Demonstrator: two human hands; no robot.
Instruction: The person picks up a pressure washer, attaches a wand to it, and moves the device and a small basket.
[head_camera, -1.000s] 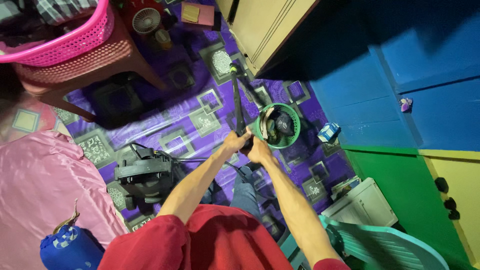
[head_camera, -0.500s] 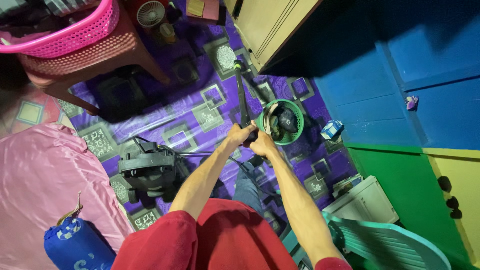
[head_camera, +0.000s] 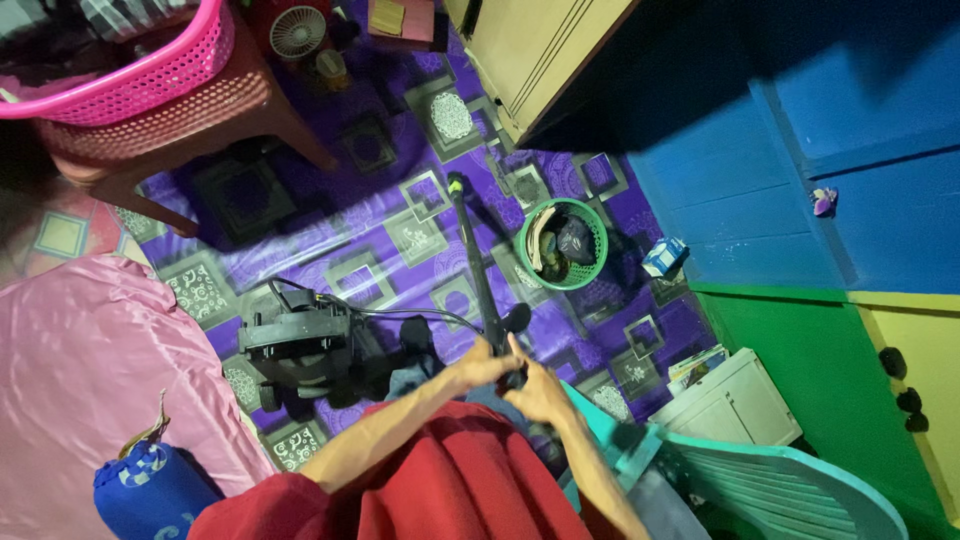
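Gripping a slim black rigid pole (head_camera: 478, 265): left hand (head_camera: 480, 366), right hand (head_camera: 538, 388).

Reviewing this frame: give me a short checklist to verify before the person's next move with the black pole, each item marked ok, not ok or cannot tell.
1. Both hands on the pole: ok. The left hand and right hand meet at the near end of the black pole.
2. Grip firm: cannot tell; the fingers are too dark and small.
3. Far tip placement: ok. It rests on the purple patterned floor, apart from the green basket.
4. Cable clear of the pole: cannot tell. The cord from the black machine runs toward the hands.
5. Pole clear of the red stool: ok.
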